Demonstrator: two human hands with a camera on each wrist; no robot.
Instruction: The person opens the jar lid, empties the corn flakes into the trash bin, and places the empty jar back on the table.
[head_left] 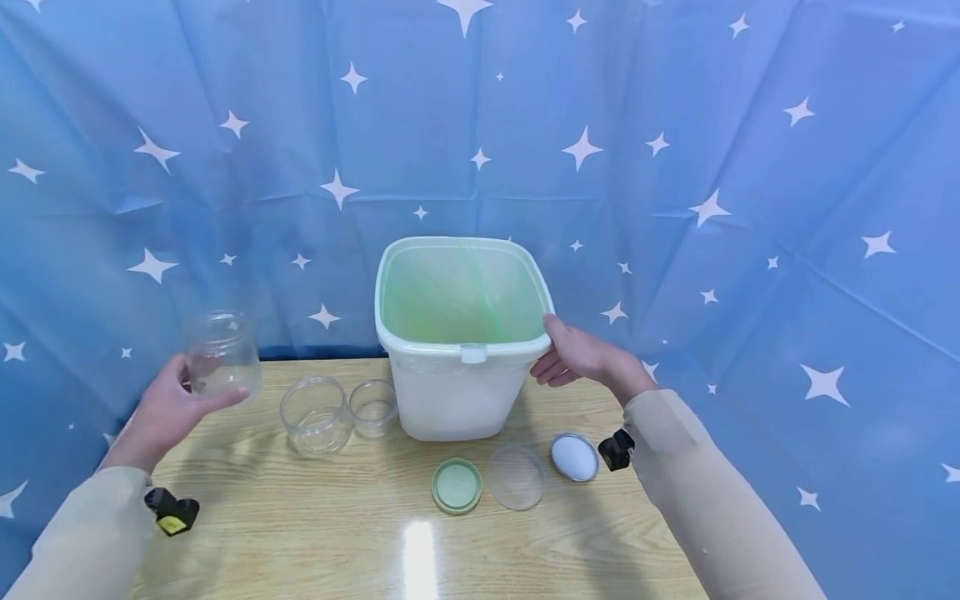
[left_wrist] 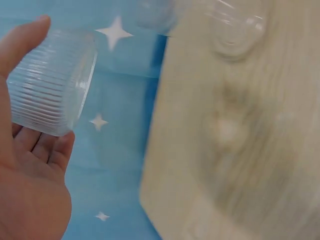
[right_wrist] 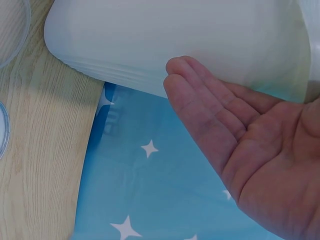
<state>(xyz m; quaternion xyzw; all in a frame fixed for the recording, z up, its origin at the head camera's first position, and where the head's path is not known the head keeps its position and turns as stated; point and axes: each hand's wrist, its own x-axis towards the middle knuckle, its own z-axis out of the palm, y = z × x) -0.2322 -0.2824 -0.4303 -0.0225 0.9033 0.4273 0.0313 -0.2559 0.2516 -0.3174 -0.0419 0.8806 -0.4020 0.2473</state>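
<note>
My left hand [head_left: 168,412] holds a clear jar [head_left: 225,354] raised above the left side of the table, thumb on one side and fingers on the other. Ribbed walls show on this jar [left_wrist: 50,82] in the left wrist view. At the right rim of a white bin [head_left: 461,396] with a pale green inside, my right hand [head_left: 581,354] grips the edge by the thumb. Its other fingers [right_wrist: 200,102] extend along the outer wall, fairly straight; the thumb's hold is mostly hidden in the right wrist view.
Two clear jars [head_left: 315,421] stand left of the bin. In front lie a green lid [head_left: 457,486], a clear disc [head_left: 517,477] and a round lid with a white face [head_left: 574,457]. A blue star-patterned curtain [head_left: 480,117] hangs behind the wooden table [head_left: 315,533].
</note>
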